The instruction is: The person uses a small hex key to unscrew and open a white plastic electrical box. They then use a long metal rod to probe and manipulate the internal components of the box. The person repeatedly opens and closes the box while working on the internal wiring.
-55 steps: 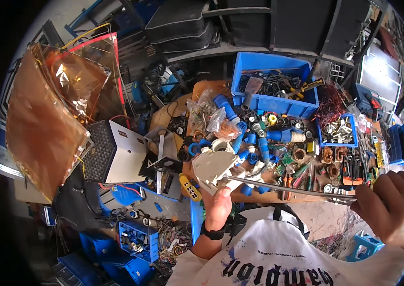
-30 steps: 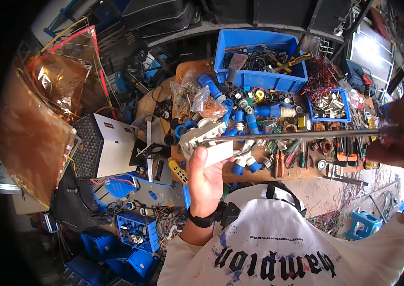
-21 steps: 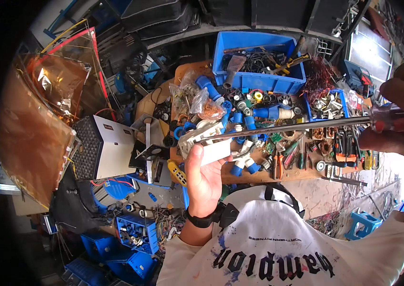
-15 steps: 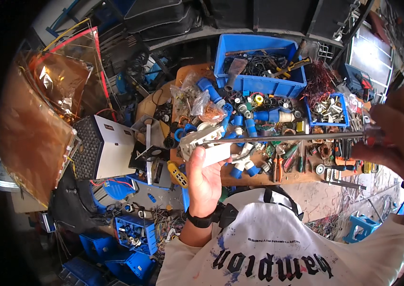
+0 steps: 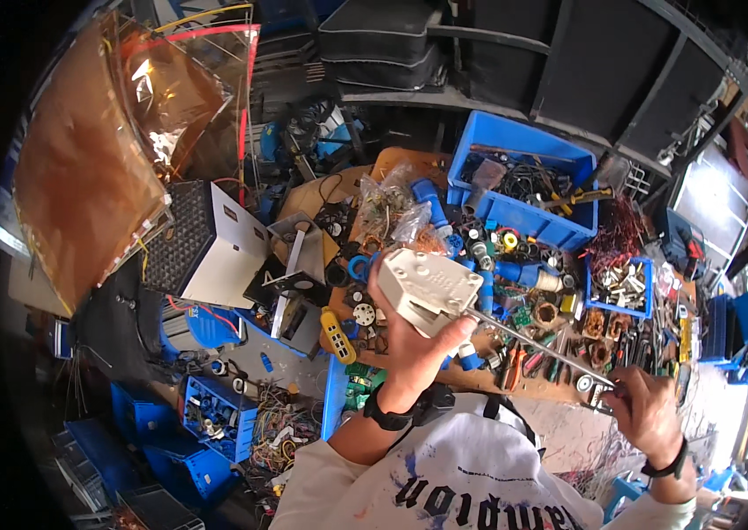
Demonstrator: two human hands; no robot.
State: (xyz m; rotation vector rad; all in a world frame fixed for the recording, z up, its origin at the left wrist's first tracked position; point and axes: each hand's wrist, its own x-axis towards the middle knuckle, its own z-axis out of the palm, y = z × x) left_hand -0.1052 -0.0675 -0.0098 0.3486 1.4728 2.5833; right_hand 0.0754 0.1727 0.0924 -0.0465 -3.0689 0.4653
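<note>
My left hand (image 5: 411, 360) grips a white plastic housing (image 5: 431, 281) with holes in its face and a slot along its lower side. The thumb lies against the lower edge. Lower at the right, my right hand (image 5: 652, 413) is closed round the handle end of a screwdriver (image 5: 544, 349), which the fingers mostly cover. Its long metal shaft slants up and left, and the tip meets the housing's right side near my left thumb. Whether the tip sits inside an opening I cannot tell. Both hands are above the cluttered workbench (image 5: 471, 375).
Behind the housing stand a large blue crate (image 5: 524, 225) of cables and tools and a small blue tray (image 5: 648, 309) of metal parts. Blue connectors (image 5: 520, 274) and pliers (image 5: 513, 367) lie on the bench. A white box (image 5: 228, 243) is left, beside a yellow socket strip (image 5: 337, 336).
My right hand has come down and left with the screwdriver, whose shaft now slants instead of lying level. The housing has turned, showing its holed face. The view has shifted.
</note>
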